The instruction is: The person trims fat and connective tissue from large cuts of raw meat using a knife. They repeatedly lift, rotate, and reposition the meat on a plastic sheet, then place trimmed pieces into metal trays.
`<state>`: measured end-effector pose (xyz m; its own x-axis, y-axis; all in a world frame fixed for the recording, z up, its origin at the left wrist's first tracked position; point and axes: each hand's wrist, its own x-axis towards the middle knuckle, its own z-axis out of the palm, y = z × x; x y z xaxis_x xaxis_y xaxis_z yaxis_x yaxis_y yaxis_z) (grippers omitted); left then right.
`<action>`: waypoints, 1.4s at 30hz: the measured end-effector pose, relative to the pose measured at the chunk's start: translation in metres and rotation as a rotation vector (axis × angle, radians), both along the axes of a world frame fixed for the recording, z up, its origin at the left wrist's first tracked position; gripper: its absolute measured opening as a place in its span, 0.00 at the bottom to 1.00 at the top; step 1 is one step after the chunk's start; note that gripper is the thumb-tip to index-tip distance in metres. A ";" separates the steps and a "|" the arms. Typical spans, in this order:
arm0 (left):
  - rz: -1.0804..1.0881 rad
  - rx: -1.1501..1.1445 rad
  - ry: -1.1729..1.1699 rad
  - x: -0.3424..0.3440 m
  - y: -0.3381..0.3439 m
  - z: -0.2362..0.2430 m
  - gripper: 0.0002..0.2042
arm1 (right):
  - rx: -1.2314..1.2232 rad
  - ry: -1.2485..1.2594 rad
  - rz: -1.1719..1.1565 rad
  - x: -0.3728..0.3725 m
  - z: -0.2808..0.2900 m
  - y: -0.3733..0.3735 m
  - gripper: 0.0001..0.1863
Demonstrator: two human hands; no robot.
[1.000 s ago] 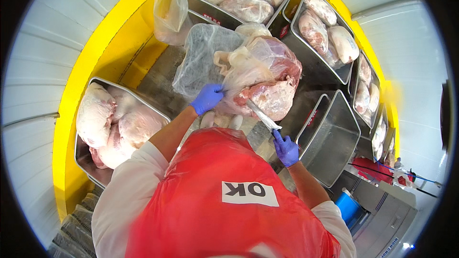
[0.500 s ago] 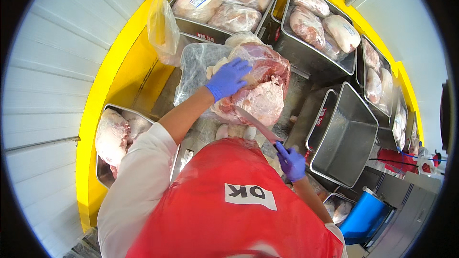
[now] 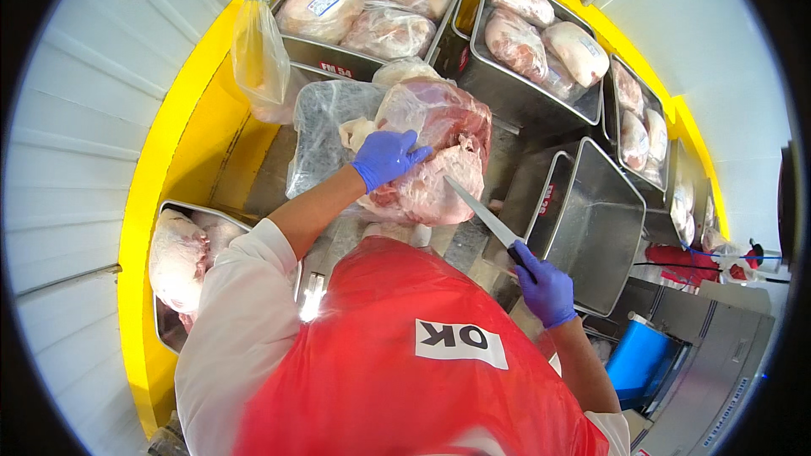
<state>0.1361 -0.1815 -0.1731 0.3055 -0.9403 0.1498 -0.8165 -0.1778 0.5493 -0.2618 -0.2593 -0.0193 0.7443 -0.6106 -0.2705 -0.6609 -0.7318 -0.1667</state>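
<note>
A large cut of raw meat (image 3: 439, 190), pale fat on its near side and dark red flesh on its far side, lies in front of me. My left hand (image 3: 387, 160), in a violet glove, rests on its left part with fingers bent into the surface. A whitish flap of fat (image 3: 358, 132) shows just beyond that hand. My right hand (image 3: 545, 287), also gloved, is closed round the black handle of a knife (image 3: 486, 215). Its long blade points up and left, the tip at the fat's surface. Clear plastic film (image 3: 325, 122) spreads under and left of the meat.
Metal tubs of bagged meat stand along the back, one at the far left (image 3: 291, 42) and one at the far right (image 3: 524, 97). An empty metal tub (image 3: 601, 228) tilts at the right. Another meat-filled tub (image 3: 160, 321) is at the left. A plastic bag (image 3: 260, 55) hangs by the yellow wall.
My left hand has drawn back toward me, its fingers now bent instead of stretched flat. The knife has moved right and its blade has turned, the right hand moving down and right.
</note>
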 end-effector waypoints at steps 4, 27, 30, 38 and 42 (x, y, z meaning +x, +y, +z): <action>-0.028 0.038 0.099 0.018 -0.004 -0.016 0.15 | 0.035 0.009 -0.047 0.005 0.001 0.006 0.26; 0.328 -0.314 0.232 0.037 0.122 -0.064 0.37 | 0.188 0.094 -0.213 0.035 0.034 0.012 0.27; 0.153 -0.321 0.421 -0.013 0.141 -0.056 0.36 | 0.187 -0.020 -0.215 0.025 0.022 0.015 0.28; -0.177 0.013 0.184 -0.044 0.160 -0.043 0.12 | 0.238 -0.106 -0.285 0.024 0.011 0.036 0.28; -0.377 -0.188 0.107 -0.069 0.148 -0.030 0.10 | 0.241 -0.163 -0.266 0.028 0.008 0.041 0.28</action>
<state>0.0666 -0.0338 -0.2032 -0.0311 -0.9485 0.3152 -0.7417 0.2333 0.6288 -0.2341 -0.2180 -0.0109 0.6138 -0.7213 -0.3210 -0.7728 -0.4657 -0.4312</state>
